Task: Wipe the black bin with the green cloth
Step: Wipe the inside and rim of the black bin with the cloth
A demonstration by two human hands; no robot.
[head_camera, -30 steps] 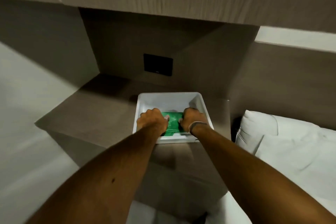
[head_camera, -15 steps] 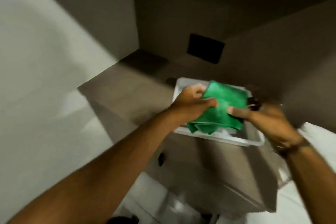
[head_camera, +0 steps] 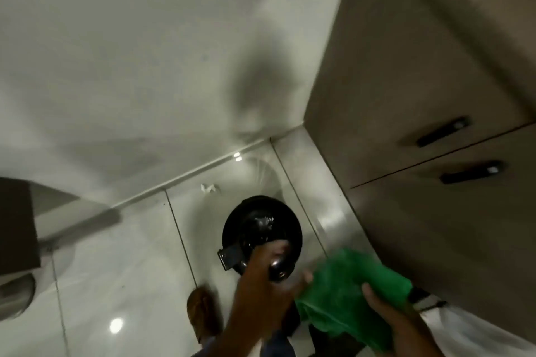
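Observation:
The black bin [head_camera: 261, 229] is round, with a shiny liner and a pedal on its near left side, and it stands on the glossy tiled floor beside the cabinet. My left hand [head_camera: 268, 275] is blurred over the bin's near rim, its thumb close to the cloth; a dark shiny patch shows between its fingers, and I cannot tell its grip. The green cloth [head_camera: 348, 290] hangs crumpled to the right of the bin. My right hand [head_camera: 385, 316] holds it from below.
A brown cabinet [head_camera: 420, 226] with two dark drawer handles [head_camera: 443, 130] rises on the right, close to the bin. A white paper scrap [head_camera: 207, 188] lies by the wall behind the bin. My brown shoe [head_camera: 203, 316] is near the bin. Dark furniture [head_camera: 17, 220] juts in at left.
The view has swung from the white tray on the cabinet top down to the floor and the black bin. The cloth has come out of the tray and now hangs low beside the bin.

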